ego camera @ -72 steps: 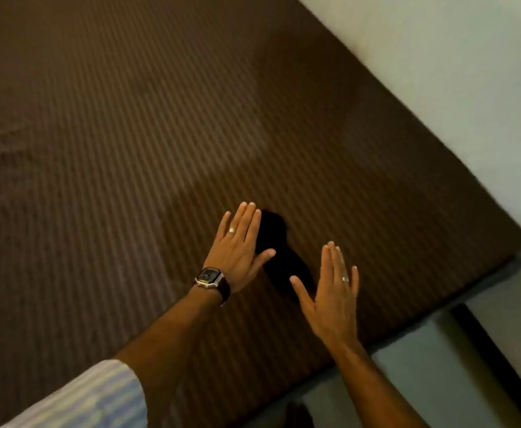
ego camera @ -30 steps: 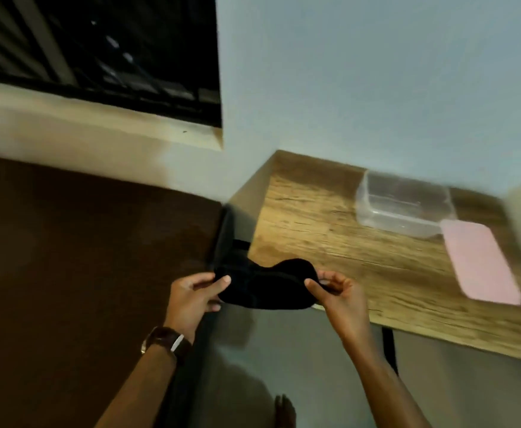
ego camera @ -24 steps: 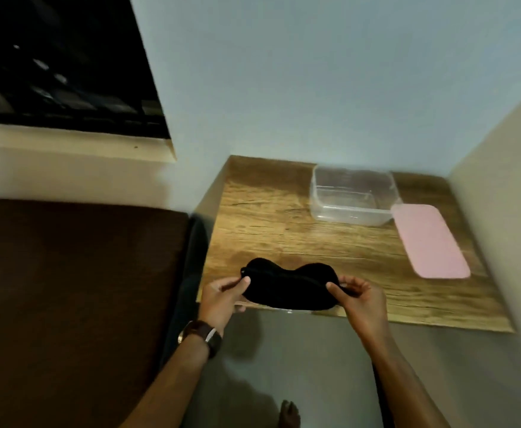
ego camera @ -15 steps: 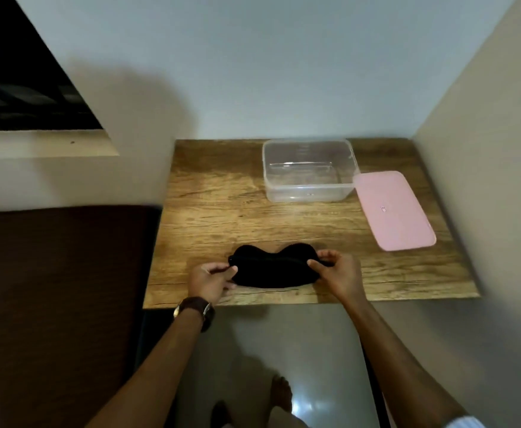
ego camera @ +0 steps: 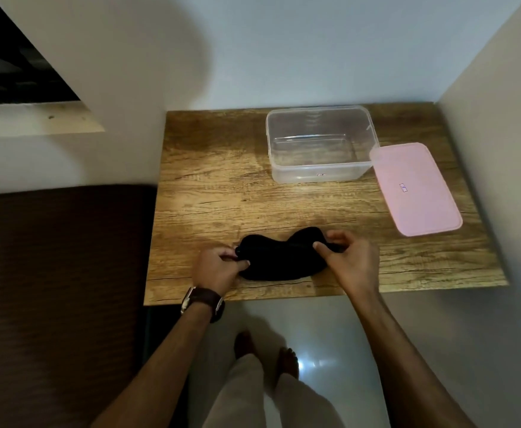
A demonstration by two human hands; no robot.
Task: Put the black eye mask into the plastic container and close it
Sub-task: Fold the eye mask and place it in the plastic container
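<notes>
The black eye mask (ego camera: 279, 257) lies stretched flat near the front edge of the wooden table (ego camera: 216, 186). My left hand (ego camera: 217, 268) pinches its left end and my right hand (ego camera: 350, 261) pinches its right end. A clear plastic container (ego camera: 319, 143) stands open and empty at the back of the table, well beyond the mask. Its pink lid (ego camera: 415, 193) lies flat on the table to the container's right, touching its corner.
White walls close in the table at the back and on the right. A dark brown mattress (ego camera: 58, 288) borders the table on the left. My legs and bare feet stand on the glossy floor (ego camera: 315, 341) below the front edge.
I lifted the mask off the brown mattress with both hands, turned to the table and brought it down onto the wood near the front edge. The container and lid stayed put.
</notes>
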